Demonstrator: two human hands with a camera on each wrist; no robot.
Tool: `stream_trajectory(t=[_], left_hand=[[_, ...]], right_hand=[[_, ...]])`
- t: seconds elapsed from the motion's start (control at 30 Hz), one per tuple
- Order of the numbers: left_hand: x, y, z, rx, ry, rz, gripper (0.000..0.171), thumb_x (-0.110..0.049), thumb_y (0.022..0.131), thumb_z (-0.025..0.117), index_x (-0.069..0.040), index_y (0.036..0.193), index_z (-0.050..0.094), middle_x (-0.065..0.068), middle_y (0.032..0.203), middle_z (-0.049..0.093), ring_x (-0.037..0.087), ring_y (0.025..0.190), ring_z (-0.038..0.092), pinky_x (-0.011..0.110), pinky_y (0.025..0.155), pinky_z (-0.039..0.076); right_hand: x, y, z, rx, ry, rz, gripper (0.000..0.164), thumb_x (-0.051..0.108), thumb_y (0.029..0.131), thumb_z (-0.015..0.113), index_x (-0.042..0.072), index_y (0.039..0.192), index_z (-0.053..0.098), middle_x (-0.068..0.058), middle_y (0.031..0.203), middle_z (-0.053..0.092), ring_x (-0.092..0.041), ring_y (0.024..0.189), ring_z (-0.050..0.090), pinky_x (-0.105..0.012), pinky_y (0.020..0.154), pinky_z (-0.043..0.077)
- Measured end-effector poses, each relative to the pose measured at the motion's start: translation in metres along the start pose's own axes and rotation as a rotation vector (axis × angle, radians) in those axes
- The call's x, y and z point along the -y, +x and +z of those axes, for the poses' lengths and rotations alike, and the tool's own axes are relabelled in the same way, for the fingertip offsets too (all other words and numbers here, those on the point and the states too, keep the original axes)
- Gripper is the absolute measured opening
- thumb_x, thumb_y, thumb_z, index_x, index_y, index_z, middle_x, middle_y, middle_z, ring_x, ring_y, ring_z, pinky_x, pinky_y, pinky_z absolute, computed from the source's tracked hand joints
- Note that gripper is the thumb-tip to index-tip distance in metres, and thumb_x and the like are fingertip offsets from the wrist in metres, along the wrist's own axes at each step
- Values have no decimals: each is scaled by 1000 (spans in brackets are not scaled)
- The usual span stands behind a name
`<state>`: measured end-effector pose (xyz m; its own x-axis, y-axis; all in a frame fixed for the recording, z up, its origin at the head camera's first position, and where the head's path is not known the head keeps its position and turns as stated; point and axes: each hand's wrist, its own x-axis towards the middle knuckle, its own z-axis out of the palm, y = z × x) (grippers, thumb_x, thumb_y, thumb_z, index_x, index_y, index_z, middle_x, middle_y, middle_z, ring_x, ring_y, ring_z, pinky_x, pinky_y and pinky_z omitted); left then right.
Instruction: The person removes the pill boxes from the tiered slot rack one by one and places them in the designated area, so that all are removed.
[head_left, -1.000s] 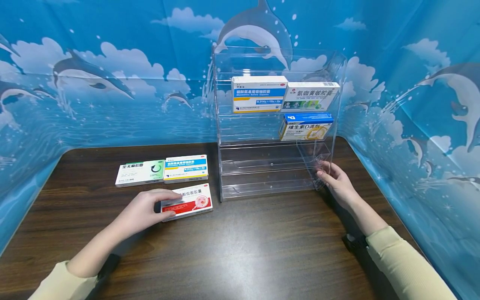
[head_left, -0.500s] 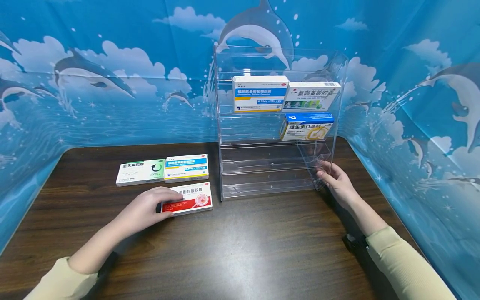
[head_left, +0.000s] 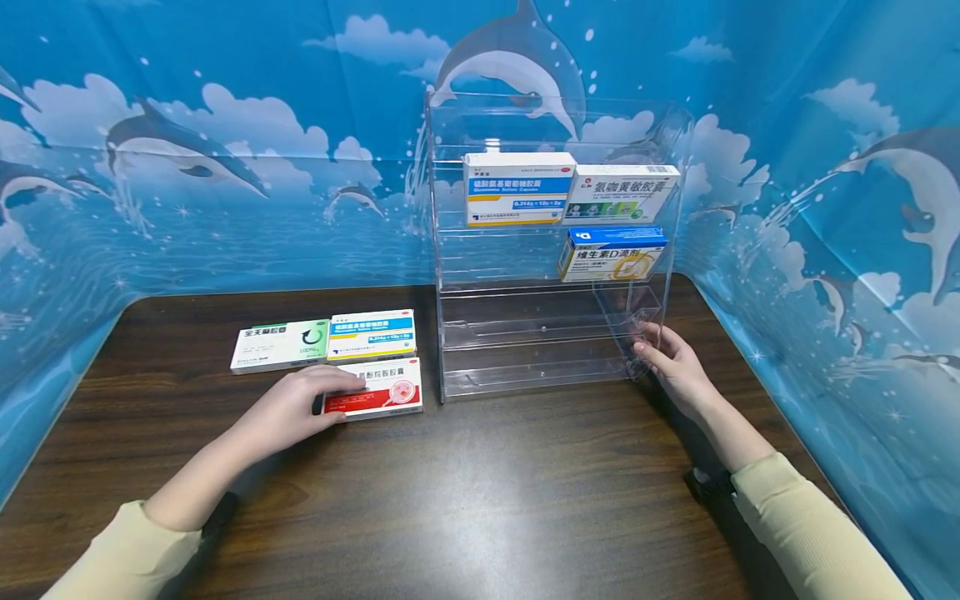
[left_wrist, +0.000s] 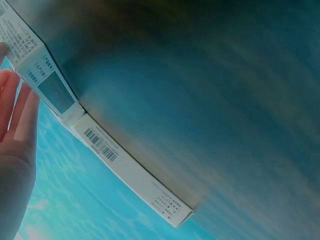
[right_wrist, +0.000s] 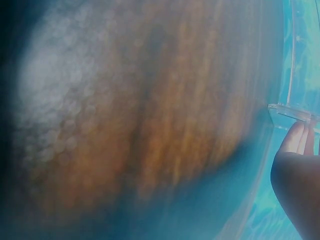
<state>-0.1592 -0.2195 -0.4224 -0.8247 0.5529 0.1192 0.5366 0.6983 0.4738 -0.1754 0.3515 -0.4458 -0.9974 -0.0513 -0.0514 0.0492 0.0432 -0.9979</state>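
Observation:
My left hand (head_left: 288, 412) grips a red-and-white medicine box (head_left: 390, 393) by its left end, thumb at the near edge and fingers over the top. The box lies on the table directly in front of a blue-yellow-white medicine box (head_left: 372, 335). To the left of that one is a green-and-white medicine box (head_left: 277, 346). The left wrist view shows the hand's fingers (left_wrist: 22, 112) against a box end. On the other side, my right hand (head_left: 678, 371) pinches the lower right corner of a clear acrylic display rack (head_left: 540, 382); its fingertips meet the clear edge in the right wrist view.
Three boxes stand on the rack: a blue-yellow-white one (head_left: 517, 190) and a white-green one (head_left: 621, 196) on an upper tier, a vitamin D box (head_left: 615, 257) below. A dark wood table (head_left: 480, 500) carries everything. Dolphin-print curtain (head_left: 247, 225) surrounds the back and right.
My left hand has slid the red-and-white box away from me, up close to the blue-yellow-white box on the table. The right hand has stayed at the rack's corner.

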Motion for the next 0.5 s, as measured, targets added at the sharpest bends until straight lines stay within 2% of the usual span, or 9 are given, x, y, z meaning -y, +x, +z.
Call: stream_trajectory(t=[0.27,0.5], left_hand=[[2,2,0,-2,9,11,46,0,82,89,-4,127,77,15,127,77,39,124,69,62,105,55],[4,5,-1,7,11,10,46,0,83,88,-4,128,76,15,127,77,40,125,69,62,106,54]], right_hand=[[-1,0,0,1,18,-12,26,8,110,57,21,132,58,16,117,69,2,108,64,-15,90,50],[-1,0,0,-6,-1,-3,27,10,110,57,18,135,57,16,119,68,2,110,63,-14,92,51]])
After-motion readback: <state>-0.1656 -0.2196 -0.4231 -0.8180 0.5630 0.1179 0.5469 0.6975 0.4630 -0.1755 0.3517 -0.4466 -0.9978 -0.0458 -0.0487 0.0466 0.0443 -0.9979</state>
